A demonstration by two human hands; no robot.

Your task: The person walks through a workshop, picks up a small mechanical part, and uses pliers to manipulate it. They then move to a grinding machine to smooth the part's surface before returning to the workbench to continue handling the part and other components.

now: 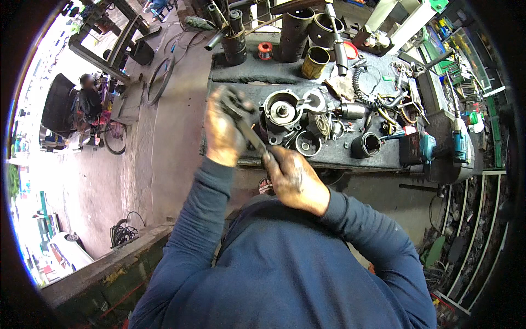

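My left hand, smeared by motion, is closed around the thick dark head of a long metal tool shaped like a wrench. The tool slants down to my right hand, whose thumb and fingers grip the handle end. Blur hides the exact form of the head. Both hands are at the bench's near left edge and look stained with grease. Just right of the tool lies an opened round metal housing with a shaft in its centre. A smaller round metal cup sits below it.
On the dark workbench stand a black cylinder, a teal cordless drill, a yellowish can and tall dark tubes. A red-ended spool is at the back. A person sits far left.
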